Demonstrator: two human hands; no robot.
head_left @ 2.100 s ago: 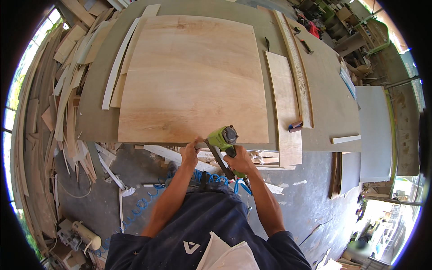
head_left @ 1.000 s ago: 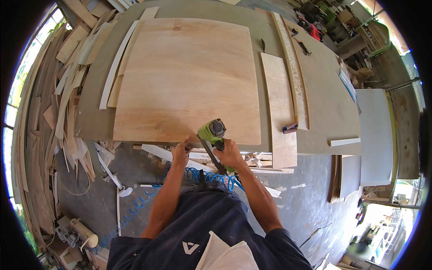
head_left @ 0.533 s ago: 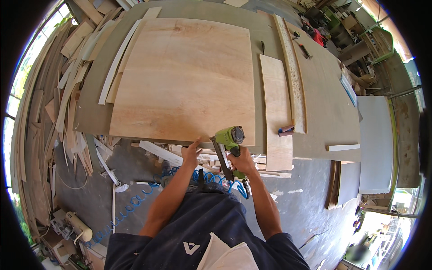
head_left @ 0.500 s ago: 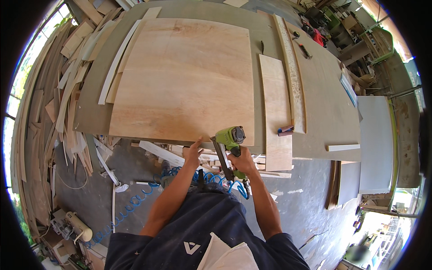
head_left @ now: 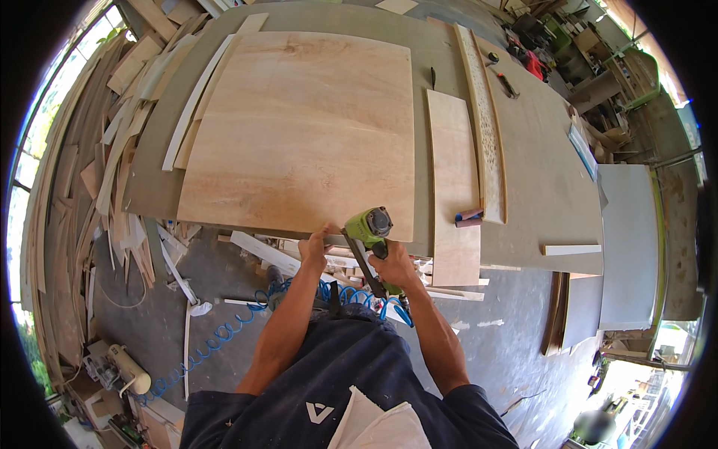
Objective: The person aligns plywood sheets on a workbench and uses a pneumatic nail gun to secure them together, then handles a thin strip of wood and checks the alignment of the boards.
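Observation:
A large pale plywood panel (head_left: 299,135) lies on the worktable (head_left: 546,187), its near edge facing me. Gripped in my right hand (head_left: 395,264) is a green and black nail gun (head_left: 368,230), its nose against or very close to the panel's near edge; the exact contact is hidden. Just left of the nose, my left hand (head_left: 314,248) closes on that same edge, fingertips on the top side and the rest below. A coiled blue air hose (head_left: 224,333) runs from beneath the gun to the lower left.
Right of the panel are a narrow plywood strip (head_left: 455,172), a long shallow wooden channel (head_left: 490,135) and a dark red-blue roll (head_left: 469,218). A white strip (head_left: 572,249) lies farther right. Scrap boards (head_left: 75,187) crowd the left; an air compressor (head_left: 129,370) sits lower left.
My left hand and the nail gun in my right hand have shifted slightly left along the panel's near edge. The whole view has also moved a little.

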